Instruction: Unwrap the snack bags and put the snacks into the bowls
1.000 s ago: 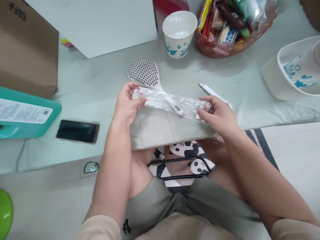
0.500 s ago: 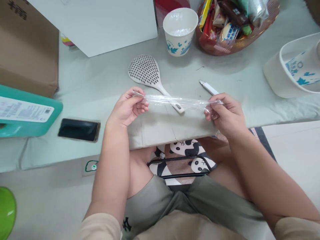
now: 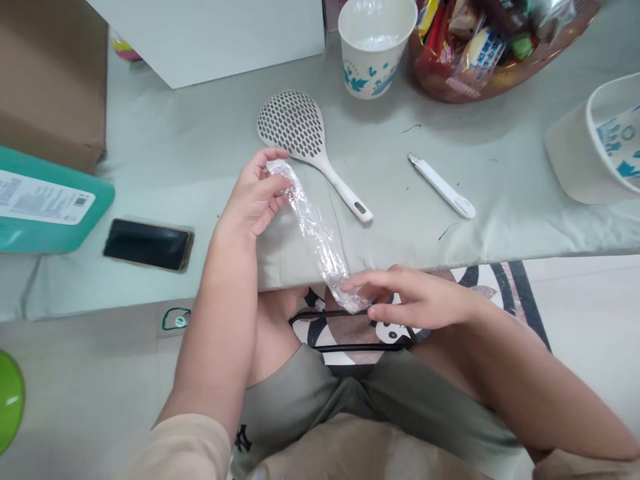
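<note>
Fingers of the left hand (image 3: 254,197) pinch the far end of crinkled plastic wrap (image 3: 317,233) beside the perforated ladle (image 3: 295,127). The right hand (image 3: 413,297), fingers parted, is at the wrap's near end, contact unclear.

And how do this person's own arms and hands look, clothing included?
The left hand and right hand show no gloves, rings or watch. The left sleeve is plain beige, ending around the elbow; the right sleeve, a darker beige here, only partly shows at the bottom edge.
</note>
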A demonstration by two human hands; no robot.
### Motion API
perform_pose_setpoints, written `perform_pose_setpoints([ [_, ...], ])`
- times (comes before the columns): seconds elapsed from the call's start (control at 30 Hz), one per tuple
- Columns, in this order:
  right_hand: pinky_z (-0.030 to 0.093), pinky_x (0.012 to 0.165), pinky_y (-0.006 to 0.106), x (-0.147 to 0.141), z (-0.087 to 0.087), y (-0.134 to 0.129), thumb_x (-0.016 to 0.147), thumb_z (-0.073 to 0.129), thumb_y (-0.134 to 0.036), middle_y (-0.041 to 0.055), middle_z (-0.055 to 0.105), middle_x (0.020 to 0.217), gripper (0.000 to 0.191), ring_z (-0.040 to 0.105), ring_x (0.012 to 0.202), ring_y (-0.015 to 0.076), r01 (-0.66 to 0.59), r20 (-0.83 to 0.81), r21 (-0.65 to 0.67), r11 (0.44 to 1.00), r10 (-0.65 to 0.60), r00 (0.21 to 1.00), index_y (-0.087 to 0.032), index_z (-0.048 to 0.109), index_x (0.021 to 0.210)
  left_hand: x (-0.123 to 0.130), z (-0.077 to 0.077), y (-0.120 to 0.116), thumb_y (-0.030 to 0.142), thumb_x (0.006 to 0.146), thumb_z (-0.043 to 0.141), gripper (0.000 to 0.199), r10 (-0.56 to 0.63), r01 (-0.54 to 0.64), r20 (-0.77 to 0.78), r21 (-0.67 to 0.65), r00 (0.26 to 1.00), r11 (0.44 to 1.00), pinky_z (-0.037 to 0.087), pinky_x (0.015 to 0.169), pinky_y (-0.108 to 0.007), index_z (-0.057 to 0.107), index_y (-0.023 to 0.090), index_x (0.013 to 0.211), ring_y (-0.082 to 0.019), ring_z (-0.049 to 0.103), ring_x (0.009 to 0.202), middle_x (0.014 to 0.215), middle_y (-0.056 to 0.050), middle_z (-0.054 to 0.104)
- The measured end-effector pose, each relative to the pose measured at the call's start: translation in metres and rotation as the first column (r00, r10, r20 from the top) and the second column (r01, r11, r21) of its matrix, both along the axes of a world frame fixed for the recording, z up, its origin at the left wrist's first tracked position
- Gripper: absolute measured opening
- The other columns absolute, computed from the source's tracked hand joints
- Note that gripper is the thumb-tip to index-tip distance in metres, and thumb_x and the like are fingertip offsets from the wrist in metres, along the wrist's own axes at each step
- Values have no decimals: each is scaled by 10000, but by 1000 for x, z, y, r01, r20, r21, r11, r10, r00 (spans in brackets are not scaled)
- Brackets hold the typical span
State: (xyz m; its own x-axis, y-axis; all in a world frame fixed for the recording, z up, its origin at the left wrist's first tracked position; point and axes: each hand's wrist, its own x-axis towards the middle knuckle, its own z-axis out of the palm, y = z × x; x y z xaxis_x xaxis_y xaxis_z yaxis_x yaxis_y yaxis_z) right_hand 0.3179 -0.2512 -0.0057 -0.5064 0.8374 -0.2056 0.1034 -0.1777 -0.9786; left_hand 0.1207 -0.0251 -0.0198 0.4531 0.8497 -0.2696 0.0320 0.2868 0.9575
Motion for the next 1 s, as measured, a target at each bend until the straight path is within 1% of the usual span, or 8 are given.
perform_pose_setpoints([
  [0.07,559,697,250,-2,-2,-2,987,642,-347,16,761,893,234,698,785,131,190,-110,-93,977,-200,974,-217,610,1179,4,3,-5,39,758,702,394,-50,51,14,-13,999,999,545,661,-258,666,241,1095,-126,653,632,695,53,527],
  [0.17,594,852,273,-7,-9,-1,939,728,-421,31,739,1036,243,708,966,141,597,-186,-176,782,-622,760,-243,605,1051,17,8,-20,50,744,754,430,-166,167,35,-33,985,985,580,689,-289,659,232,1122,-163,703,700,719,45,569],
  [0.23,586,987,329,-13,-13,1,888,779,-489,59,732,1189,376,703,1118,175,642,-246,-259,722,-692,679,-252,640,1144,30,9,-33,66,725,801,458,-245,246,51,-27,968,969,604,715,-316,660,227,1130,-193,731,755,742,37,608],
  [0.43,612,915,358,-44,-22,4,792,801,-664,80,802,1023,528,766,977,197,446,-263,-525,725,-636,725,-195,738,1026,67,0,-59,222,756,882,432,-374,375,93,15,923,927,586,709,-317,656,208,1123,-202,741,754,733,31,626],
  [0.63,614,813,332,-68,-31,-2,819,759,-665,92,812,942,539,773,884,185,281,-269,-539,794,-478,836,-161,759,1010,76,-6,-44,355,902,767,237,-95,94,22,29,995,995,509,716,-263,651,229,1066,-170,744,782,666,67,521],
  [0.77,616,874,355,-73,-34,-6,876,729,-589,97,816,944,462,776,884,185,208,-252,-473,856,-358,899,-153,754,1026,62,-8,-20,185,930,727,131,86,-96,91,109,992,989,420,637,-227,611,214,982,-48,530,574,610,95,464],
  [0.87,614,877,344,-72,-34,-9,927,665,-582,103,817,954,476,776,887,182,128,-255,-418,899,-251,934,-141,745,1088,45,-7,-3,135,938,726,187,202,-217,141,106,969,970,401,630,-242,559,216,959,-42,444,583,636,99,505],
  [1.0,611,869,344,-70,-29,-11,1005,550,-578,120,814,1000,510,770,885,181,53,-262,-293,955,-133,956,-123,735,1140,29,-12,10,213,1004,694,189,220,-234,96,192,971,953,354,664,-257,505,213,1016,-38,423,626,652,106,461],
])
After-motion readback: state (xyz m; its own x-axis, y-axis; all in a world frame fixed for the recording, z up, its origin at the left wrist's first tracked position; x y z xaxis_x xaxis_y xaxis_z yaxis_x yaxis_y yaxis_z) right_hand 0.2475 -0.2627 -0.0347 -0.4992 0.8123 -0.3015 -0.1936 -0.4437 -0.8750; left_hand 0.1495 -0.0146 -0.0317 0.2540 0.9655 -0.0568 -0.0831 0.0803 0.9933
